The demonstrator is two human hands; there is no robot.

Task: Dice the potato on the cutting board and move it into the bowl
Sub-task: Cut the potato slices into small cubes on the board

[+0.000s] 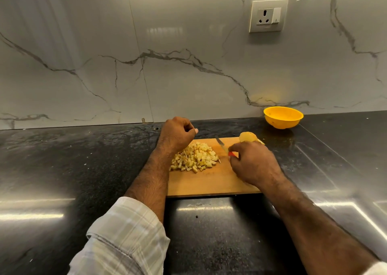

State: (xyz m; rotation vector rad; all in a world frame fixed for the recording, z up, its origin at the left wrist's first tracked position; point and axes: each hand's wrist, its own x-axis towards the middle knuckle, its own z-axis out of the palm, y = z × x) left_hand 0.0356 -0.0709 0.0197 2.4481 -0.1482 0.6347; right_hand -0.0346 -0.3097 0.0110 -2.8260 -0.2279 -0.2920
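On the dark tabletop (83, 170), the left hand (177, 133) hovers with fingers curled on nothing above the diced potato (194, 157) heaped on the board (205, 182), the right hand (254, 162) grips a red-handled knife (223, 147), and the yellow bowl (283, 117) sits well apart by the wall.

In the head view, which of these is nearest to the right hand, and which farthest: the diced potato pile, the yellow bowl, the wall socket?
From the right hand:
1. Diced potato pile, just to its left on the cutting board.
2. Yellow bowl, behind it to the right, on the counter.
3. Wall socket, high on the marble wall.
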